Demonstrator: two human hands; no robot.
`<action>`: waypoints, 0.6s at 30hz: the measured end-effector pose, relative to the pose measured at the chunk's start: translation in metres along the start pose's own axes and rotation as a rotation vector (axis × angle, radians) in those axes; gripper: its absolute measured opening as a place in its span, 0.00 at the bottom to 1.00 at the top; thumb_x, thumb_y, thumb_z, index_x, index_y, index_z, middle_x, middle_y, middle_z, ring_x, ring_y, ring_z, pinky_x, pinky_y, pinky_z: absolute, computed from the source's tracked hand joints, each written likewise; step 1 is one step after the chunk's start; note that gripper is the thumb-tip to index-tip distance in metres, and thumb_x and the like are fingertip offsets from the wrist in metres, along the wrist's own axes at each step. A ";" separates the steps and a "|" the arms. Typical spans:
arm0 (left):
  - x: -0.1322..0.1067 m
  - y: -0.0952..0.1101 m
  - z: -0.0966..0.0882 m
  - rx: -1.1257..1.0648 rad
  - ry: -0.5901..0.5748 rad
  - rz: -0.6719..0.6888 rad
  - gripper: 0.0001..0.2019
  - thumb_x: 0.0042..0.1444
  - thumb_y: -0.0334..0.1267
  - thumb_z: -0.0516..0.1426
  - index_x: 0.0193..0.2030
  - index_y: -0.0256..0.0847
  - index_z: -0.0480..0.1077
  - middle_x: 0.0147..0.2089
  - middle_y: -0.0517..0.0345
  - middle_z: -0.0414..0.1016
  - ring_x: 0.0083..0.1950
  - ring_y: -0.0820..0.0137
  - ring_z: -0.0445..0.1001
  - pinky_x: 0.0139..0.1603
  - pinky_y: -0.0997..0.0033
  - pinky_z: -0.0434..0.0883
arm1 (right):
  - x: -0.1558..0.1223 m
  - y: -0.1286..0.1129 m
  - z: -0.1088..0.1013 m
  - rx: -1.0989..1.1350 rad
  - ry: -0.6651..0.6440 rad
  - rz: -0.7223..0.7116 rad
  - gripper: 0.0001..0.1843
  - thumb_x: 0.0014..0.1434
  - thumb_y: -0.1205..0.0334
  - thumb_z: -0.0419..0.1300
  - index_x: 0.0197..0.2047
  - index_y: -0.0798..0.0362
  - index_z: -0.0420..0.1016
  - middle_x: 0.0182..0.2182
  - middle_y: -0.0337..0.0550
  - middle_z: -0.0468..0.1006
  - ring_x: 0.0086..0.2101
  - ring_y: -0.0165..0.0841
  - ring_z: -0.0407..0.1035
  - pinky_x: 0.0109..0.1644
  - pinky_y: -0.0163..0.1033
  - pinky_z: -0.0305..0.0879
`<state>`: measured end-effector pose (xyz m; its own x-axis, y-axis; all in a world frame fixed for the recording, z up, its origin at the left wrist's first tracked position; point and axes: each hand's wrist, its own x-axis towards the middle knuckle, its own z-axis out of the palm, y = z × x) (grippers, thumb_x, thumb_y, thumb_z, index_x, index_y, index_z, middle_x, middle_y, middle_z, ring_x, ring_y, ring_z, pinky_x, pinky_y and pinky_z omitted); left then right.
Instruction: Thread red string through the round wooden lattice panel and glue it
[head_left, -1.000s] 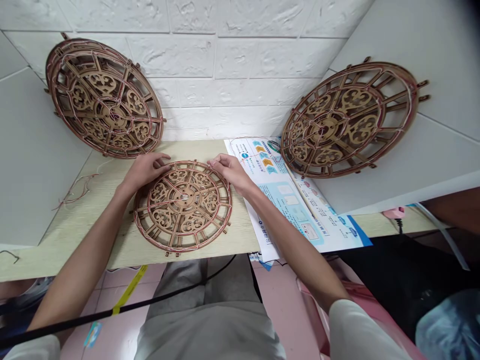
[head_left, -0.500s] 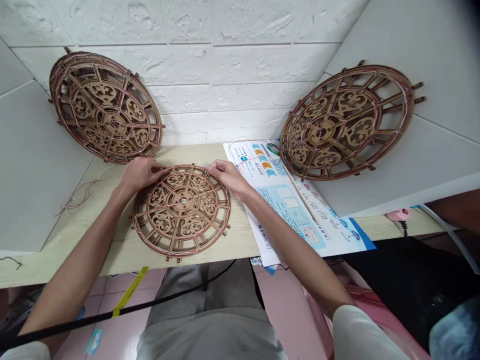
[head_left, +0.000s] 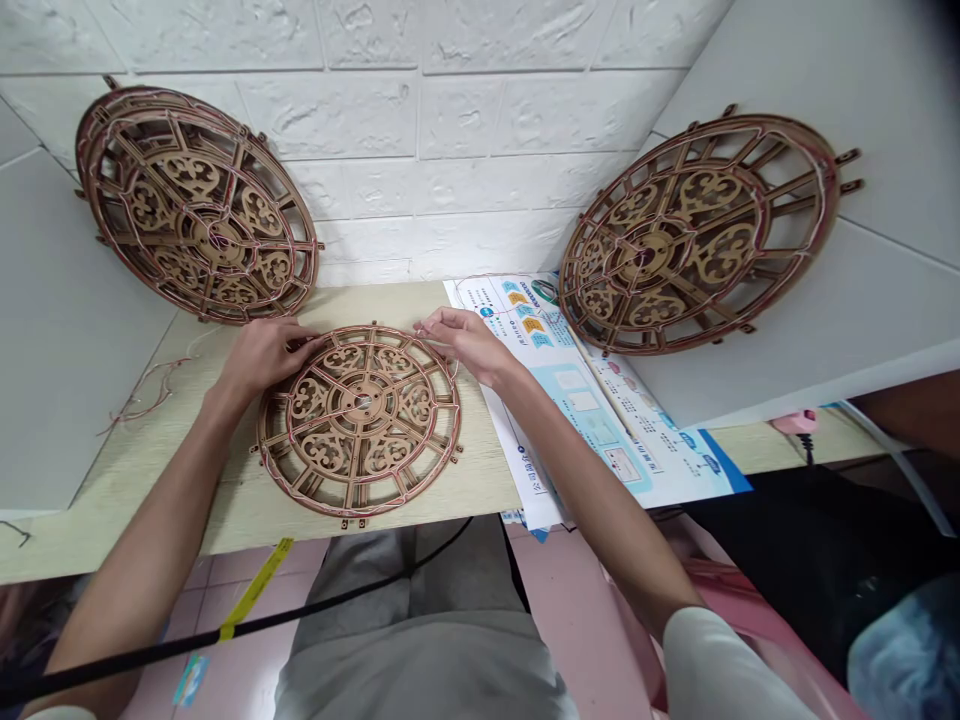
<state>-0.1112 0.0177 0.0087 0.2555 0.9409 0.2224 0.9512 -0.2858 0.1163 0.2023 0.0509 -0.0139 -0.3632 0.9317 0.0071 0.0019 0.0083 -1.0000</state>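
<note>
**A:** Where is the flat disc (head_left: 360, 418)?

**B:** It lies on the tabletop (head_left: 480, 470), close to the near edge, carved side up. Reddish thread runs round its rim.

**A:** And the hands?

**B:** Both are at the far rim of the flat disc. The left hand (head_left: 262, 352) rests on the far-left part, fingers bent onto the wood. Their tips are tucked out of sight, so I cannot tell whether they grip anything. The right hand (head_left: 465, 340) is at the far-right part, fingers drawn narrow, thumb close to forefinger. Whatever sits between them is too fine to make out.

**A:** What stands beyond the flat disc?

**B:** Beyond it to the left, the left disc (head_left: 196, 205) leans on the white wall (head_left: 465, 110). It may be two stacked, but that is hard to tell. Beyond it to the right, the right disc (head_left: 694, 235) leans on a white panel (head_left: 825, 330). A printed sheet (head_left: 600, 430) lies just right of the flat disc. The right forearm covers part of it, and the print is too small to read.

**A:** Anything smaller?

**B:** Loose thread (head_left: 142, 395) lies left of the flat disc, well apart from it, too thin to trace. Nearer than the flat disc, a black cable (head_left: 337, 597) crosses grey trousers (head_left: 420, 660), and its left end is cut off by the frame. A pink thing (head_left: 796, 420) far to the right is half hidden under the panel.
</note>
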 end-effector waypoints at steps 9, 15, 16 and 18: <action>-0.003 0.010 -0.007 0.182 -0.085 -0.086 0.26 0.65 0.56 0.49 0.54 0.45 0.82 0.47 0.49 0.82 0.48 0.51 0.79 0.38 0.61 0.65 | -0.002 -0.004 -0.004 0.044 -0.089 0.054 0.13 0.57 0.56 0.69 0.32 0.55 0.72 0.37 0.42 0.78 0.38 0.31 0.70 0.47 0.38 0.66; -0.004 0.021 -0.013 0.248 -0.136 -0.102 0.22 0.66 0.51 0.51 0.57 0.47 0.80 0.49 0.50 0.81 0.50 0.52 0.78 0.39 0.61 0.66 | -0.002 -0.002 -0.003 -0.047 -0.156 0.008 0.15 0.60 0.53 0.67 0.33 0.55 0.72 0.37 0.42 0.78 0.39 0.32 0.68 0.48 0.39 0.64; -0.005 0.025 -0.013 0.265 -0.142 -0.117 0.22 0.67 0.50 0.51 0.58 0.47 0.79 0.49 0.50 0.81 0.50 0.51 0.78 0.39 0.61 0.66 | -0.002 -0.001 -0.003 -0.058 -0.171 -0.003 0.15 0.61 0.52 0.67 0.33 0.55 0.72 0.38 0.43 0.78 0.40 0.33 0.69 0.50 0.39 0.64; -0.005 0.031 -0.013 0.287 -0.149 -0.150 0.22 0.67 0.50 0.51 0.57 0.46 0.80 0.50 0.50 0.81 0.50 0.50 0.78 0.38 0.60 0.65 | -0.002 -0.001 -0.003 -0.079 -0.197 -0.017 0.16 0.61 0.51 0.67 0.33 0.54 0.72 0.40 0.45 0.79 0.42 0.34 0.69 0.52 0.40 0.63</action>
<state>-0.0851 0.0011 0.0242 0.1117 0.9907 0.0775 0.9845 -0.0997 -0.1441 0.2059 0.0507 -0.0130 -0.5390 0.8422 0.0149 0.0650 0.0592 -0.9961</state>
